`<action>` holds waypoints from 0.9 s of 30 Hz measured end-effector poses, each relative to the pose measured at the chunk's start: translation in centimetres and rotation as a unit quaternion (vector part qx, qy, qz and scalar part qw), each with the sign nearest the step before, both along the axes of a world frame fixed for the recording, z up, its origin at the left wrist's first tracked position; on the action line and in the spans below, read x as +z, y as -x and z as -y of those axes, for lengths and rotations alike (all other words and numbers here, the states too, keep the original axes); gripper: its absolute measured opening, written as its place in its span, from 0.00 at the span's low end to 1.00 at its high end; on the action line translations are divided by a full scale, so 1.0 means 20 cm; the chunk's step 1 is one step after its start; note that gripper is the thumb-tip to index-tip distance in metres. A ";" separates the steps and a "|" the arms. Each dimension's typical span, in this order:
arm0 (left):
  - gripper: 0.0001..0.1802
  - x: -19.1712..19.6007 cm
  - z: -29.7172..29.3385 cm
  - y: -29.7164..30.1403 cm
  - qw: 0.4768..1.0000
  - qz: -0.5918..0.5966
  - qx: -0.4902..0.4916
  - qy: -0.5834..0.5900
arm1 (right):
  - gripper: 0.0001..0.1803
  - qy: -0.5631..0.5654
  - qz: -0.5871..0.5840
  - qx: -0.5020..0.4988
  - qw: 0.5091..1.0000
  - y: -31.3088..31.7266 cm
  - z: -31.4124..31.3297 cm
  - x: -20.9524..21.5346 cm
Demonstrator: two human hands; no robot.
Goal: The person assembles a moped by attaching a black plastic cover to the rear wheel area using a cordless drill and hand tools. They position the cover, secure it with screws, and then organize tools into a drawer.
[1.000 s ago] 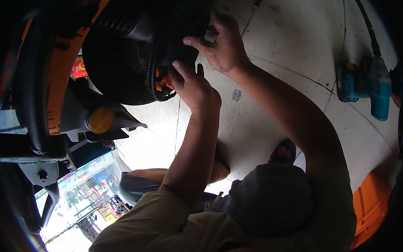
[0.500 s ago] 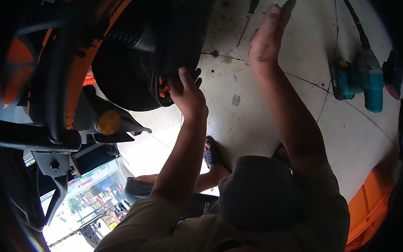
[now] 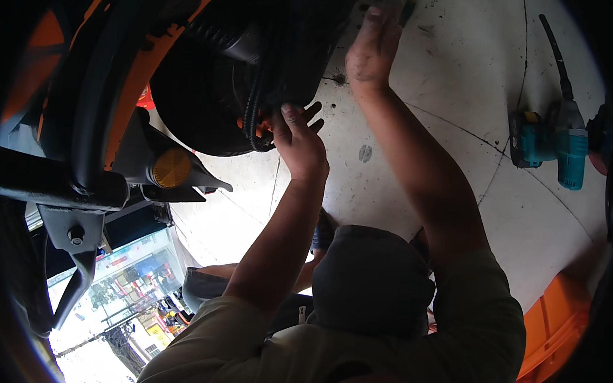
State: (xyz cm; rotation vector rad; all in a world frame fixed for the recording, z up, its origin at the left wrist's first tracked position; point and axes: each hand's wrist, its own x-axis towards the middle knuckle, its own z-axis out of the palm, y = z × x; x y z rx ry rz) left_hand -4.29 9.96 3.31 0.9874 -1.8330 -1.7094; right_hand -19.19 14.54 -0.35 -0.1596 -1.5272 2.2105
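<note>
My left hand is raised against the underside of a dark motorbike part, fingers spread, fingertips at its lower edge. Beside those fingers hang a black ribbed cable and a small orange piece. My right hand reaches out at the top, over the floor. A dark screwdriver handle shows just past its fingers, which are smeared by motion. Whether they grip the screwdriver I cannot tell; its shaft is hidden.
Orange-and-black bodywork and a round amber reflector fill the left. On the pale tiled floor at right lies a teal power tool. An orange bin stands lower right, a glass display case lower left.
My right hand has moved left, over the place where the screwdriver lay in plain sight. My left hand stays at the dark part. The whole view has shifted slightly.
</note>
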 end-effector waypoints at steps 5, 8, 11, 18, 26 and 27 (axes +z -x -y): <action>0.18 0.05 -0.05 -0.13 0.997 -0.006 0.066 -0.029 | 0.35 -0.101 -0.222 -0.059 0.968 -0.21 -0.09 0.03; 0.14 0.06 -0.04 -0.33 0.994 0.058 0.068 -0.066 | 0.38 -0.162 -0.326 -0.109 0.925 -0.35 -0.02 0.14; 0.12 0.03 -0.05 -0.45 0.986 0.115 0.086 -0.085 | 0.37 -0.299 -0.253 -0.075 0.917 -0.24 0.19 0.16; 0.18 -0.02 0.03 -0.38 0.995 0.066 -0.035 0.066 | 0.23 -0.199 -0.271 -0.014 0.942 -0.23 0.05 -0.01; 0.42 -0.05 -0.03 -0.12 0.929 -0.029 -0.167 0.328 | 0.18 -0.387 -0.017 0.073 0.919 -0.70 -0.61 -0.52; 0.43 -0.02 -0.05 -0.08 0.957 -0.032 -0.150 0.247 | 0.17 -0.387 0.011 0.080 0.919 -0.77 -0.68 -0.56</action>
